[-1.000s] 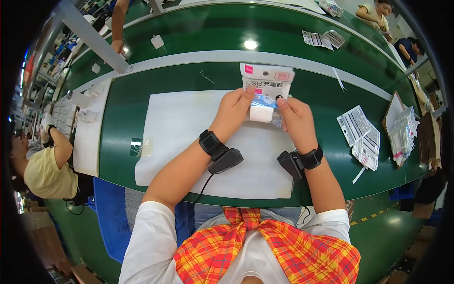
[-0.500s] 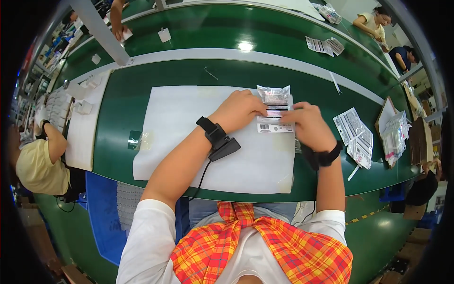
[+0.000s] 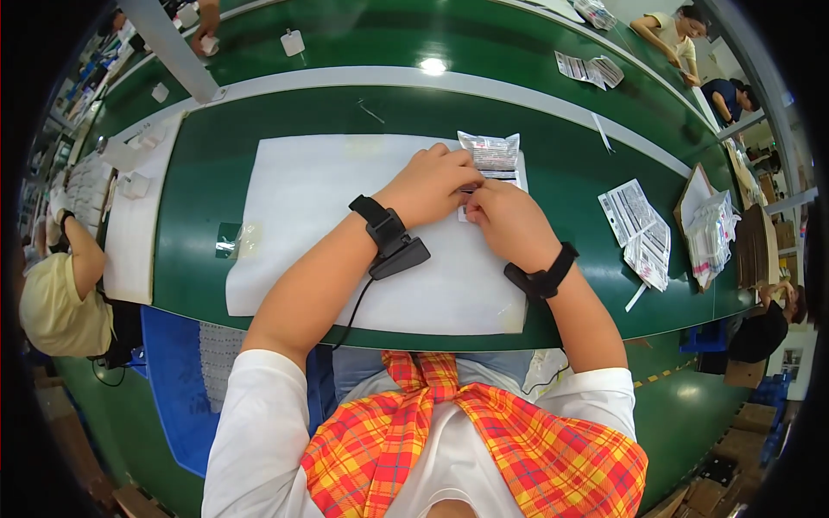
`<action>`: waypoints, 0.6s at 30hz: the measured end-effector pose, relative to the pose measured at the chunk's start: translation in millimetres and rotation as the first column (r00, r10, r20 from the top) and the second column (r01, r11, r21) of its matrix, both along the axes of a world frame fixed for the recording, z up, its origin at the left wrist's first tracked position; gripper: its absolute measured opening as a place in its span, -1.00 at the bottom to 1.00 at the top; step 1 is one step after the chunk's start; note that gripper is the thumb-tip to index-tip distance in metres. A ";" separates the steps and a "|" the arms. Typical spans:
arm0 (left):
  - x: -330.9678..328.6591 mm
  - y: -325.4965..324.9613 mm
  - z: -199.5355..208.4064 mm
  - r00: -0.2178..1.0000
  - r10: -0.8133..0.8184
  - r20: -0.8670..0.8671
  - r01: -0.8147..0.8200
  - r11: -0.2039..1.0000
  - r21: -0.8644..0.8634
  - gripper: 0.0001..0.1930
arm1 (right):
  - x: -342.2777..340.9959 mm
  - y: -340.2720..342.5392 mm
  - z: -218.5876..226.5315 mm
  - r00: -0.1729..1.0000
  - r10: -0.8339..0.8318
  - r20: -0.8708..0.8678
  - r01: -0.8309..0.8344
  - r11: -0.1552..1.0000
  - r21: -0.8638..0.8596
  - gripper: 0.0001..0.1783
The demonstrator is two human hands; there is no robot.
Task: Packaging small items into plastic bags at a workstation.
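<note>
The left hand (image 3: pixel 429 184) and right hand (image 3: pixel 509 223) are pressing down together on a small clear plastic packet with a printed paper label (image 3: pixel 492 157), which is lying flat on the white paper sheet (image 3: pixel 302 216) near its far right corner. Fingers are curling closed over the packet's near edge, pinching it (exactly how tightly is hidden). The packet is looking light, thin, crinkly and probably slippery; its edges seem the best hold. The sheet is covering a green worktable (image 3: pixel 561 147), with printed leaflets (image 3: pixel 639 229) lying well apart to the right.
</note>
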State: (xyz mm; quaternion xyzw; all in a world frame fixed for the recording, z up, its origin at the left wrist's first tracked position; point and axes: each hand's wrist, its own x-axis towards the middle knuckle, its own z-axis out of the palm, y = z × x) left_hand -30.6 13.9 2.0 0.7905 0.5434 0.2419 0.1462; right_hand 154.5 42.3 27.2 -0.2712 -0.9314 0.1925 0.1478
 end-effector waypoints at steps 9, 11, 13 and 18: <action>-3.3 -6.3 -5.8 0.996 -0.015 0.090 0.016 1.000 -0.002 -0.75 | 101.2 -4.7 51.7 0.991 0.032 -0.128 -0.055 0.983 -0.177 -0.95; 1.8 -16.6 4.8 0.999 0.013 0.053 -0.015 0.999 0.031 -0.75 | 196.4 -31.1 48.2 0.857 -0.417 -0.303 0.282 0.871 -0.403 -0.97; 9.5 -21.7 18.8 0.999 0.042 -0.021 -0.040 0.994 0.097 -0.74 | 290.5 -63.5 38.2 0.678 -0.661 -0.321 0.517 0.739 -0.431 -0.96; 18.1 -10.4 19.8 0.993 0.067 -0.102 -0.066 0.998 0.017 -0.76 | 431.0 -147.8 -35.7 0.213 -0.848 0.485 0.955 0.286 0.080 -0.82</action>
